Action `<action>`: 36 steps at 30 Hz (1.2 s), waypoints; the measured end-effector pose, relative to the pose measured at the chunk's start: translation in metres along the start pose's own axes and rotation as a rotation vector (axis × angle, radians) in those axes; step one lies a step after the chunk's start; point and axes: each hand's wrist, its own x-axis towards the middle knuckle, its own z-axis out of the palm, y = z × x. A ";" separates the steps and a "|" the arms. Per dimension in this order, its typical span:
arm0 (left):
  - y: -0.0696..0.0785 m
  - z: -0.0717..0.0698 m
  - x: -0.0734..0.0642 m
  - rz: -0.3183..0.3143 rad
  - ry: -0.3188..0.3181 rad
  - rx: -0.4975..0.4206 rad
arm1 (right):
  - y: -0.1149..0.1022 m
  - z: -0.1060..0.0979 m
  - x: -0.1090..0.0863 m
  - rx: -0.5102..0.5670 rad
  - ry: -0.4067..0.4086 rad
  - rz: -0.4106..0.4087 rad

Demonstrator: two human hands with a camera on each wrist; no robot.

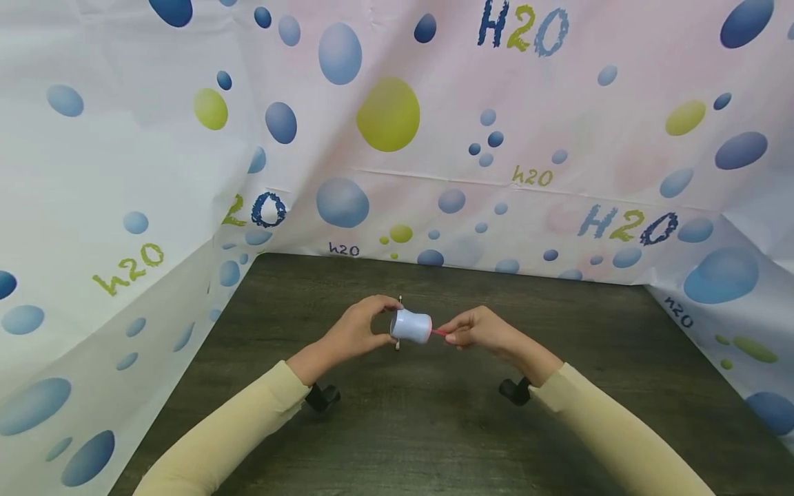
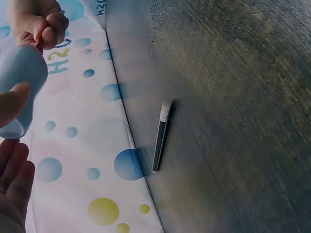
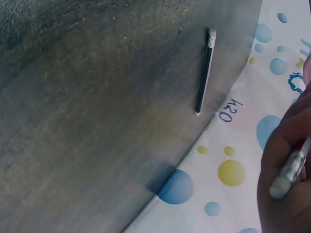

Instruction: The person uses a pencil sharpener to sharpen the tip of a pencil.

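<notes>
The left hand (image 1: 353,331) gripped a pale blue canister (image 1: 411,326) between thumb and fingers, while the right hand (image 1: 484,329) pinched a red pencil (image 1: 440,333) just to the canister's right. The hands were apart, with the canister on its side between them, raised above the table (image 1: 434,427). Its pinkish end faced the right hand and met the pencil; how deep the pencil sat could not be told.

Beyond the canister, the backdrop (image 1: 446,89) read "H2O" and "h2O" in blue and yellow-green brushy lettering, among printed ovals and circles.

The canister was smooth and narrow-waisted. The red pencil had a pale eraser (image 3: 280,187) in a shiny ferrule. Below the canister, a black pencil with a white eraser lay on the dark, wood-grained table, mostly hidden by the canister in the head view. Pale yellow sleeves (image 1: 229,430) extended on the canister's near side.
</notes>
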 end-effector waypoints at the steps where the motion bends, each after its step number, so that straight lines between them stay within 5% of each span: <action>1: -0.001 -0.001 0.001 -0.011 -0.013 -0.024 | -0.001 0.000 -0.001 -0.008 0.016 -0.012; 5: -0.004 -0.004 0.002 -0.125 -0.078 -0.177 | -0.008 0.002 -0.006 -0.095 0.100 -0.065; 11: -0.012 -0.010 0.005 -0.395 -0.174 -0.443 | -0.018 0.006 -0.009 -0.324 0.263 -0.166; 16: -0.016 -0.010 0.008 -0.504 -0.219 -0.551 | -0.018 0.010 -0.007 -0.463 0.339 -0.280; 24: -0.019 -0.009 0.010 -0.542 -0.218 -0.576 | -0.018 0.017 -0.001 -0.568 0.367 -0.363; 31: -0.023 -0.008 0.008 -0.469 -0.180 -0.472 | -0.024 0.018 0.004 -0.585 0.337 -0.324; 36: -0.024 -0.007 0.007 -0.435 -0.123 -0.406 | -0.026 0.012 0.008 -0.492 0.255 -0.245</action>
